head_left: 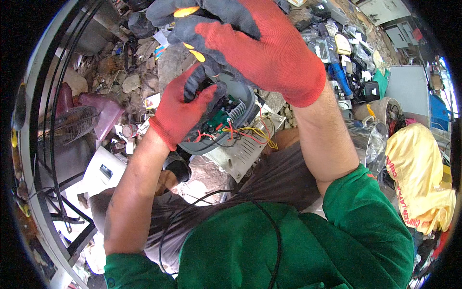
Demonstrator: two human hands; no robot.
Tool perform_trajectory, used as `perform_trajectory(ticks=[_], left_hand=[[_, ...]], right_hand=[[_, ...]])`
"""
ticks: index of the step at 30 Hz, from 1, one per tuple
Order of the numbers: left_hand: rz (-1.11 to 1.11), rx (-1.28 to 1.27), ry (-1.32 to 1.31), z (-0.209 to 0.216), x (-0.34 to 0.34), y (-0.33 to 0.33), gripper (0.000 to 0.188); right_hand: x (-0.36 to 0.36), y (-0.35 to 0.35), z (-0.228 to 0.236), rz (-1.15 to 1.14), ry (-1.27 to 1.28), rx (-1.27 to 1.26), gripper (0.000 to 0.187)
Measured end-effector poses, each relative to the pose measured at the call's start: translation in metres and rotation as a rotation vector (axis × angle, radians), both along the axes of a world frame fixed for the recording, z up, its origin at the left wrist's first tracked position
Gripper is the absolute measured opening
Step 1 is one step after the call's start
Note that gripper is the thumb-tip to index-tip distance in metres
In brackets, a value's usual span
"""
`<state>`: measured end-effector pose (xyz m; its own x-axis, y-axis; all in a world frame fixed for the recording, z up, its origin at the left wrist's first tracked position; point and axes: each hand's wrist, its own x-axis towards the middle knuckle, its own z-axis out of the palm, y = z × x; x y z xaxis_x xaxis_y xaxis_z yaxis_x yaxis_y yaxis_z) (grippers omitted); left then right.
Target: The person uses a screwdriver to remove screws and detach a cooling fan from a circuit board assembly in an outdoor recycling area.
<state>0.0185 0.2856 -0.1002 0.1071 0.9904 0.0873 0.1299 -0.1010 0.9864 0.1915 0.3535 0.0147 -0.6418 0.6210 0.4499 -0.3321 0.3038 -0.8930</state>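
My right hand (260, 48), in a red glove with dark grey fingers, is raised close to the camera. Its fingers are curled, and small yellow pieces (186, 11) show between them; what they belong to is hidden. Lower and to the left, my left hand (185, 106) wears a matching glove and grips the left side of a grey plastic housing (248, 98), partly hiding it. Inside the housing lies a green circuit board (219, 120) with a finned metal heat sink (237, 111). Red, yellow and black wires (257, 132) trail out over a pale slotted panel (243, 156).
A metal frame (41, 144) and a pinkish plastic piece (101, 113) stand at left. Rubble and scrap electronics (341, 43) cover the ground ahead. A yellow sack (416, 173) lies at right, near a transparent bag (375, 144). A black cable (276, 226) loops across my lap.
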Motion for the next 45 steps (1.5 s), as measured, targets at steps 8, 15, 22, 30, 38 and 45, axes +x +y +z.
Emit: perform_trajectory(ticks=[8, 15, 22, 30, 38, 45], left_hand=[[-0.061, -0.133, 0.006, 0.002, -0.003, 0.009, 0.030], [-0.121, -0.074, -0.067, 0.006, 0.003, 0.007, 0.029], [-0.082, -0.100, 0.014, -0.006, 0.000, 0.012, 0.027], [0.085, -0.028, -0.005, -0.002, 0.010, 0.003, 0.023], [-0.119, -0.063, 0.177, -0.003, -0.010, 0.004, 0.024], [-0.079, -0.010, 0.418, -0.016, -0.007, 0.011, 0.029]], right_hand=[[0.001, 0.020, -0.026, -0.190, -0.185, 0.557, 0.051], [-0.005, -0.008, -0.002, -0.152, -0.120, 0.285, 0.063], [0.000, 0.023, -0.025, -0.095, -0.228, 0.554, 0.077], [-0.005, 0.004, -0.030, -0.233, -0.430, 0.241, 0.059], [0.008, 0.024, -0.015, 0.149, -0.318, 0.235, 0.083], [0.001, 0.004, -0.017, -0.031, -0.279, 0.463, 0.088]])
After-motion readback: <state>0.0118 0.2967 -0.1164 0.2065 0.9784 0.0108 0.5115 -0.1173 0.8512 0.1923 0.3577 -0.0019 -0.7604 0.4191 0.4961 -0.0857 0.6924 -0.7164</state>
